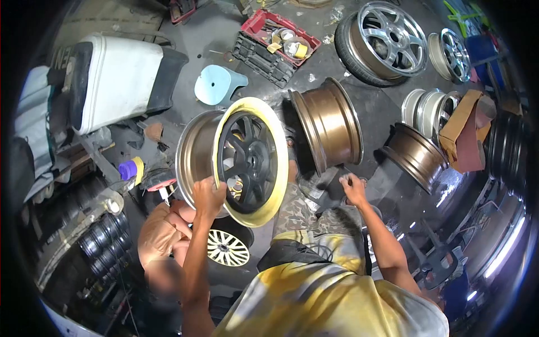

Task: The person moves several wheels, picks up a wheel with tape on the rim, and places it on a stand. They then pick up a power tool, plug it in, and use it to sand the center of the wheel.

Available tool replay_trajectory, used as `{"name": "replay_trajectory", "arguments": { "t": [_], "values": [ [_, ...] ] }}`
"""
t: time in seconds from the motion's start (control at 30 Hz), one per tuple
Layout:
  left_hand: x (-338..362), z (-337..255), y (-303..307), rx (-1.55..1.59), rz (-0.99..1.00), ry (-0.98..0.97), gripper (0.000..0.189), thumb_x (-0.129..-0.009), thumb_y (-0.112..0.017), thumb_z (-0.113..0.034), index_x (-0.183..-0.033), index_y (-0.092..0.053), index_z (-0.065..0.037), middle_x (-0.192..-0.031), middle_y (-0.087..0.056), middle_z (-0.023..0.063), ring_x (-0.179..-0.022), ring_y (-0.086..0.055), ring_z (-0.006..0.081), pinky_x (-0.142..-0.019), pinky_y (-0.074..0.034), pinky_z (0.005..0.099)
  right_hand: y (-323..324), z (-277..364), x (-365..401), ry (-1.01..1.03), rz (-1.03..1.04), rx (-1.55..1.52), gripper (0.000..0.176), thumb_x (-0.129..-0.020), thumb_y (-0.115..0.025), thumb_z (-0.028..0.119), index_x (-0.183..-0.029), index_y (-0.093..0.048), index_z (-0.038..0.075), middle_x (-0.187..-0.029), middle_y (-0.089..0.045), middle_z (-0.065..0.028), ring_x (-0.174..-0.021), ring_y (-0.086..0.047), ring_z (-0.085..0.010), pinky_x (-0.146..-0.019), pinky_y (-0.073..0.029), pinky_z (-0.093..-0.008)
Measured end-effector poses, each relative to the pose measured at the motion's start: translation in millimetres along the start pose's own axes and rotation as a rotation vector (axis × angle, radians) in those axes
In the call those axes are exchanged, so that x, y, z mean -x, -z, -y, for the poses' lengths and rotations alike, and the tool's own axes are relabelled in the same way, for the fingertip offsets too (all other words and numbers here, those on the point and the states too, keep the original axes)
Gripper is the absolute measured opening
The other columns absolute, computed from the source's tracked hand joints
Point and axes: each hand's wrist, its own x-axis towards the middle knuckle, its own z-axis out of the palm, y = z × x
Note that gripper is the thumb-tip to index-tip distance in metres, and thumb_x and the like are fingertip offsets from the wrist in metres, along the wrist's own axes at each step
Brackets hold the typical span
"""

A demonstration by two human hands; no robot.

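My left hand [209,197] is closed on the lower left edge of a wheel rim [254,160] with black spokes, a yellow lip and a bronze barrel. The rim stands upright, its spoked face turned toward the right. My right hand [353,190] is over my right knee, its fingers curled; whatever they hold, if anything, is too small to make out. Just beyond that hand, a bronze wheel rim [331,126] stands on the floor, apart from it. Below the left forearm lies a cream multi-spoke wheel [229,247].
Another person [163,236] crouches at my left. Ahead are a light blue stool [216,85] and a red toolbox [263,21]. On the right are a silver wheel with a tyre [393,39], another bronze rim [415,156] and a cardboard box [461,123]. A white seat [120,84] stands far left.
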Motion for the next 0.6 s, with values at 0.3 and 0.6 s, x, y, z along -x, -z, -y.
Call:
{"name": "replay_trajectory", "arguments": {
  "t": [0.3, 0.6],
  "values": [
    [-95.8, 24.8, -120.6, 0.013, -0.100, -0.065, 0.022, -0.081, -0.069, -0.022, -0.082, -0.069, 0.000, -0.076, -0.065, 0.0275, -0.079, -0.064, 0.0480, -0.076, -0.051, 0.0578, -14.6, -44.0, 108.3, -0.157, 0.055, -0.123, 0.024, -0.095, -0.063, 0.022, -0.088, -0.066, -0.001, -0.079, -0.069, -0.0169, -0.074, -0.067, -0.0248, -0.071, -0.051, -0.0384],
    [-146.9, 5.7, -196.5, -0.022, -0.027, -0.087, 0.019, -0.082, -0.070, -0.022, -0.082, -0.070, -0.003, -0.080, -0.068, 0.0245, -0.078, -0.067, 0.0450, -0.075, -0.053, 0.0562, -22.0, -28.7, 129.8, -0.351, 0.039, -0.101, 0.025, -0.096, -0.064, 0.026, -0.090, -0.068, 0.002, -0.077, -0.068, -0.0142, -0.069, -0.064, -0.0219, -0.069, -0.050, -0.0368]
  ]
}}
